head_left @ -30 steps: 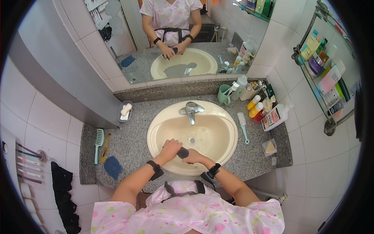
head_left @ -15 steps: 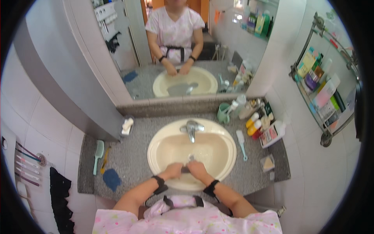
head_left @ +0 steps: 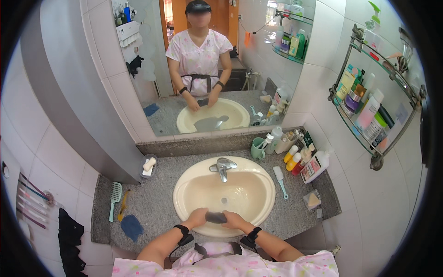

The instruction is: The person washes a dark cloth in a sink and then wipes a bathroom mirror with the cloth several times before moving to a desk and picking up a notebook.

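A small dark grey piece, perhaps folded cloth (head_left: pixel 216 217), is stretched between my two hands above the front of the cream oval sink (head_left: pixel 181 177). My left hand (head_left: pixel 199 217) is closed on its left end, and my right hand (head_left: pixel 234 220) grips the right end. Both hands are over the near rim, with a dark band on each wrist. Behind them the chrome faucet (head_left: pixel 223 168) stands at the sink's back edge; no stream of water shows under it. The drain (head_left: pixel 224 201) is visible just beyond the grey piece.
On the left of the grey counter lie a green hairbrush (head_left: pixel 115 201), a blue cloth (head_left: pixel 132 227) and a soap dish (head_left: pixel 147 173). To the right are a pale brush (head_left: pixel 280 182), a green cup (head_left: pixel 258 148) and several bottles (head_left: pixel 316 166). A glass shelf (head_left: pixel 355 127) juts from the right wall.
My hands have moved apart, and the grey piece, mostly hidden between them before, now shows stretched across the gap. The view has tilted up, bringing more of the mirror into sight.
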Demonstrator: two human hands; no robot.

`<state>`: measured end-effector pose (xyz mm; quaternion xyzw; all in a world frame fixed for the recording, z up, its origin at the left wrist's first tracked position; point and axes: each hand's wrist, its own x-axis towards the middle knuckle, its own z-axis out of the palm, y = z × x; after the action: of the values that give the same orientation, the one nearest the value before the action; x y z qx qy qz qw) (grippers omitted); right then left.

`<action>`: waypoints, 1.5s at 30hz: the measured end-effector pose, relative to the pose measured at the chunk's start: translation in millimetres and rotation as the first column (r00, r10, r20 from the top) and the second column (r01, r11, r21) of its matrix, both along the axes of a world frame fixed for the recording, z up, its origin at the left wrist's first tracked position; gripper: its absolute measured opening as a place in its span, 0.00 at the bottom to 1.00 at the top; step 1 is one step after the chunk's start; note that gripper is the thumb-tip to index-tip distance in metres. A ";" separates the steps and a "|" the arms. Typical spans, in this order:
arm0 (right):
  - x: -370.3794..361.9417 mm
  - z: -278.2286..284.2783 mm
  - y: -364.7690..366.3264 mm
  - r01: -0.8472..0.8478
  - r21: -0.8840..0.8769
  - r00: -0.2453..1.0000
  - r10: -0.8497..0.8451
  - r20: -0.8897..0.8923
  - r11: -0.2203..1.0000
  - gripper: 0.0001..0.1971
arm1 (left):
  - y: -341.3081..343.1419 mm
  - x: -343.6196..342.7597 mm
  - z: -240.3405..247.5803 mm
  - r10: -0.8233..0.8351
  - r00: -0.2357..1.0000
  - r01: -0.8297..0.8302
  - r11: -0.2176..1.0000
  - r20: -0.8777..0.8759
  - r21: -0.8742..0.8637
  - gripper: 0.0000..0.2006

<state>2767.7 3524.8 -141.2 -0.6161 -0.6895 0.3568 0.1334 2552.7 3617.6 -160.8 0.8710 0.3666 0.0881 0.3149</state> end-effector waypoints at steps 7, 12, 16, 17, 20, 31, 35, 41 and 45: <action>-24.1 -37.7 -11.4 0.054 0.052 0.994 -0.059 0.095 0.997 0.19 | -10.1 -3.6 1.4 -0.100 0.952 0.116 0.992 -0.288 0.041 0.07; -32.6 -34.8 -16.0 0.146 0.078 0.979 -0.155 0.129 0.986 0.11 | -12.9 -3.5 -4.2 -0.089 0.947 0.110 0.993 -0.309 0.051 0.07; -30.2 -34.2 -17.4 0.087 0.129 0.981 -0.108 0.164 0.988 0.11 | -14.7 -2.0 1.2 -0.102 0.954 0.126 0.990 -0.283 0.067 0.06; -30.9 -36.7 -16.7 0.077 0.154 0.984 -0.100 0.149 0.985 0.11 | -14.8 -1.7 3.5 -0.106 0.953 0.129 0.990 -0.284 0.062 0.06; -37.4 -38.0 -15.9 0.067 0.176 0.985 -0.094 0.147 0.982 0.12 | -15.2 -9.6 -6.2 -0.054 0.960 0.083 0.992 -0.275 0.095 0.07; -35.0 34.3 -23.9 0.271 0.199 0.962 -0.272 -0.024 0.942 0.26 | -18.6 -28.1 25.2 -0.122 0.992 0.122 0.992 0.000 0.006 0.29; -40.1 75.6 -17.1 0.257 0.326 0.964 -0.219 -0.150 0.910 0.21 | -22.5 -30.1 59.1 -0.176 0.979 0.188 0.974 -0.103 0.125 0.36; -67.3 139.2 -18.9 0.334 0.329 0.923 -0.237 -0.302 0.883 0.42 | -36.4 -36.9 113.7 -0.030 0.983 0.033 0.999 0.182 -0.013 0.47; -83.0 151.4 -23.6 0.379 0.415 0.901 -0.228 -0.368 0.827 0.38 | -35.0 -51.3 149.4 -0.069 0.973 0.063 0.997 0.219 0.035 0.49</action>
<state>2684.7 3501.2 10.2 -0.6047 -0.6186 0.2402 0.4404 2501.3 3582.6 -11.4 0.8718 0.2992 0.1786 0.3442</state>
